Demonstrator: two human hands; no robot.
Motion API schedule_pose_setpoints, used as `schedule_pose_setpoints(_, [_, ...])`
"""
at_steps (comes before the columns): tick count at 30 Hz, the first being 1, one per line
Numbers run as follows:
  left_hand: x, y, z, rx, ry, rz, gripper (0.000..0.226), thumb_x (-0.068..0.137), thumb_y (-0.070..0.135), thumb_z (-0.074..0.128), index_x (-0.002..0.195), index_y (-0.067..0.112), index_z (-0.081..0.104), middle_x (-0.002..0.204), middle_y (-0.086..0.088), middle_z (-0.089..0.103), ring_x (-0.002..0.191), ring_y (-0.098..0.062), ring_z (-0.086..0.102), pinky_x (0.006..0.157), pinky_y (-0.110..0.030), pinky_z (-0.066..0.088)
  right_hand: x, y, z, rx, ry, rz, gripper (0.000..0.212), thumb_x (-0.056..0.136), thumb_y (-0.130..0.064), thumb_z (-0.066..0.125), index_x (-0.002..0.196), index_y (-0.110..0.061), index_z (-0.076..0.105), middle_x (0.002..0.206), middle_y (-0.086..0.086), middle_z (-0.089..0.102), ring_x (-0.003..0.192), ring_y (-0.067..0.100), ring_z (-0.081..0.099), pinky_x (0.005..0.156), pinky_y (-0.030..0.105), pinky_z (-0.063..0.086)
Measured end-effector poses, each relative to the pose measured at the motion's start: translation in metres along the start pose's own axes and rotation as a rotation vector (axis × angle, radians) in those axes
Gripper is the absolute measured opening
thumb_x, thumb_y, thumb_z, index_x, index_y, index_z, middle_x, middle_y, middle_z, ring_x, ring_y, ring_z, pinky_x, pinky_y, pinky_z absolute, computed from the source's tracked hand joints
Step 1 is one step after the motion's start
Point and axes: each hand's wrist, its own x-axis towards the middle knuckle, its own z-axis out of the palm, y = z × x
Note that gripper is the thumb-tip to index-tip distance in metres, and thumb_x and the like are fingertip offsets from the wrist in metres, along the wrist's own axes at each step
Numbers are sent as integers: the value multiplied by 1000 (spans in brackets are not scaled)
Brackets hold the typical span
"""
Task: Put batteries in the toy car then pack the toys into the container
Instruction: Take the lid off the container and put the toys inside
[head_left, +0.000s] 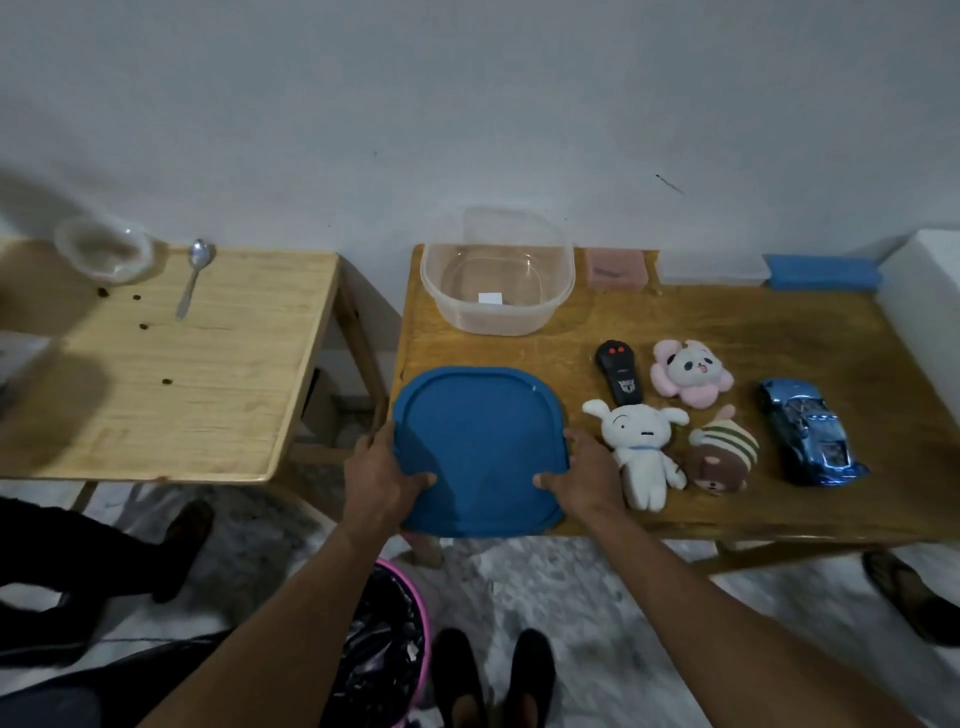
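Lower centre of frame: blue lid (478, 447) gripped by both hands, over the near left part of the darker wooden table (779, 332), jutting past the near edge.
Left hand (382, 475): clamped on the lid's left edge, thumb flat on top, fingers wrapped round the rim.
Right hand (584, 475): clamped on the lid's right edge in the same way, thumb on top, fingers curled over the rim.
Lid resting on the table or lifted clear: cannot tell.

Upper centre: clear container (498, 317), upright and open, at the far edge of the same table, well apart from the lid.
Right of frame: blue toy car (808, 434) on the table on its wheels, well apart from both hands.
Between lid and car:
- black remote (618, 371)
- pink flower plush with panda face (691, 371)
- white plush (639, 452), just beside the right hand
- brown plush with striped cap (722, 457)

Upper right, in a row along the far edge beside the container: pink box (617, 267), white box (711, 267), blue box (823, 273).

Left of frame: paler wooden table (182, 364) with spoon (193, 283) and small clear bowl (104, 249) near its far edge.
Bottom centre: bin (384, 649) with pink rim and black liner, on the floor.
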Motion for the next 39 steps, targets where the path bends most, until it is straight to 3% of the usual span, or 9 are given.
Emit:
schedule_pose_setpoints(5, [8, -7, 8, -14, -4, -8, 93, 74, 34, 83, 149, 17, 31, 141, -14, 41, 127, -36, 44, 107, -48, 42, 4, 1, 11, -59, 19, 5, 70, 70, -24, 82, 131, -17, 48, 125, 7, 57, 113, 26, 55, 88, 36, 50])
schedule_pose_setpoints(21, [11, -10, 12, -65, -29, -17, 88, 79, 30, 80, 149, 22, 27, 135, -14, 30, 124, -42, 42, 103, -54, 44, 1, -1, 20, -212, 36, -2, 72, 83, -26, 72, 143, -18, 33, 138, 13, 38, 128, 30, 39, 104, 40, 37])
schedule_pose_setpoints(30, [-1, -2, 6, 36, -11, 17, 83, 85, 33, 72, 148, 17, 21, 135, -19, 32, 126, -42, 38, 102, -53, 43, -1, -6, 11, -250, 14, -28, 57, 85, -28, 67, 133, -14, 40, 133, 14, 43, 121, 31, 44, 95, 40, 43])
schedule_pose_setpoints(35, [-6, 19, -6, 112, 33, 126, 62, 92, 37, 61, 143, 13, 34, 139, -20, 37, 126, -37, 43, 103, -48, 44, -4, -18, -12, -274, 59, -101, 41, 90, -27, 62, 124, -10, 45, 127, 13, 49, 113, 28, 50, 79, 31, 40])
schedule_pose_setpoints(39, [-5, 51, -10, 134, 69, 280, 53, 95, 36, 56, 140, 13, 40, 139, -13, 42, 125, -30, 46, 103, -42, 44, -2, -32, -38, -288, 110, -126, 34, 92, -22, 57, 123, -10, 50, 125, 13, 52, 114, 29, 51, 87, 36, 44])
